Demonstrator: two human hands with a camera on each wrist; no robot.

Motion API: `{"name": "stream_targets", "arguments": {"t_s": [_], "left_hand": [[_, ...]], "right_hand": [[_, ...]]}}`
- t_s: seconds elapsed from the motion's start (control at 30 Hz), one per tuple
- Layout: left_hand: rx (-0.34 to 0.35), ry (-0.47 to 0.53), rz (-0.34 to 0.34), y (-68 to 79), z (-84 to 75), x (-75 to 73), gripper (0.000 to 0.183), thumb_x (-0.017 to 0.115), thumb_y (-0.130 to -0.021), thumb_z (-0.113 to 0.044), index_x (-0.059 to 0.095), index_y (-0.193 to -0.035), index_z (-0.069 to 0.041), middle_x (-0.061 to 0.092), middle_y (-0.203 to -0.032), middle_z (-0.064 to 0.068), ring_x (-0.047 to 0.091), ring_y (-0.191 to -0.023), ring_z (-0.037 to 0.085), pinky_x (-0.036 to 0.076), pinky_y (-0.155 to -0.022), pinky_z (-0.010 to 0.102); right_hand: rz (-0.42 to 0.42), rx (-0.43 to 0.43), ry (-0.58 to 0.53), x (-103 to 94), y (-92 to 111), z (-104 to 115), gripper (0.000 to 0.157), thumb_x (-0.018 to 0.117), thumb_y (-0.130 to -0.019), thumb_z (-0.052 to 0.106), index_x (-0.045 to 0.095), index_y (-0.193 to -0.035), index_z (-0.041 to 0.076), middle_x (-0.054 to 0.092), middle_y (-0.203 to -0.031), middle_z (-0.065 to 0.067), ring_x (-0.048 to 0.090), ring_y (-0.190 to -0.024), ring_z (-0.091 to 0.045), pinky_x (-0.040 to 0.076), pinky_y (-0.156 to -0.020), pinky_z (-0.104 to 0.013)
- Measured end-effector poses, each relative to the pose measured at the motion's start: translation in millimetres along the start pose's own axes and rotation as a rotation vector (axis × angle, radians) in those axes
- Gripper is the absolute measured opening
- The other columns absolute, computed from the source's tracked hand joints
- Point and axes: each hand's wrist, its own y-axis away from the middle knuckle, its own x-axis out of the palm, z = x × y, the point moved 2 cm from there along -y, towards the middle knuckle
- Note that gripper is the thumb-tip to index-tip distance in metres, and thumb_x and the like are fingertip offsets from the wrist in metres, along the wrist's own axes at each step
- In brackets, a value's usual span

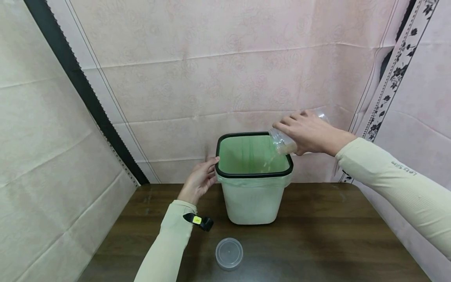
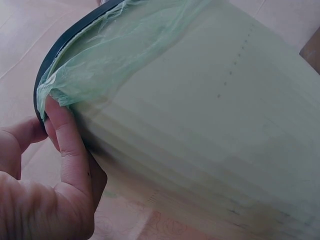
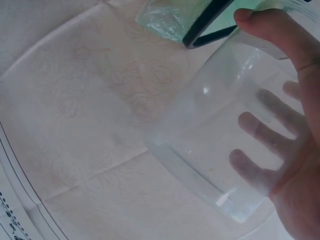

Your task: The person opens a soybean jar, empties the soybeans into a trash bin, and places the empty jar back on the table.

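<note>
A pale green trash bin (image 1: 253, 201) with a black rim and a green plastic liner bag (image 2: 107, 65) stands upright on the table. My left hand (image 1: 200, 179) pinches its rim at the left side; the left wrist view shows the thumb outside and fingers under the liner's edge. My right hand (image 1: 311, 132) grips a clear jar (image 3: 205, 125) from above, tilted mouth-down over the bin's right rim. Small pale bits drop from the mouth into the bin. In the right wrist view the jar's body looks see-through, with fingers spread behind it.
A round clear lid (image 1: 229, 253) lies on the dark wooden table (image 1: 317, 235) in front of the bin. Patterned cloth (image 1: 211, 78) hangs close behind the bin and along both sides.
</note>
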Motion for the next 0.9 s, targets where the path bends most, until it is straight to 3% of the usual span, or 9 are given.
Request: {"name": "stream_targets", "arguments": {"t_s": [0.27,0.9], "left_hand": [[-0.001,-0.012,-0.003,-0.2,0.9,-0.3,0.028,0.071,-0.093,-0.023,0.063,-0.112,-0.004,0.07,-0.093,0.003,0.067,-0.079,0.011,0.059,-0.074,0.023],[-0.006,0.0,-0.013,-1.3,0.3,-0.5,0.026,0.072,-0.092,-0.023,0.064,-0.11,-0.005,0.069,-0.089,0.002,0.065,-0.075,0.01,0.059,-0.068,0.022]], "right_hand": [[-0.03,-0.03,0.048,-1.6,-0.2,4.3,0.102,0.096,-0.053,0.033,0.048,-0.141,0.011,0.059,-0.128,-0.015,0.055,-0.116,-0.039,0.046,-0.091,-0.061],[-0.091,-0.108,0.146,-4.4,-2.9,8.7,0.107,0.097,-0.051,0.039,0.046,-0.141,0.012,0.057,-0.129,-0.015,0.054,-0.116,-0.039,0.043,-0.095,-0.062]]}}
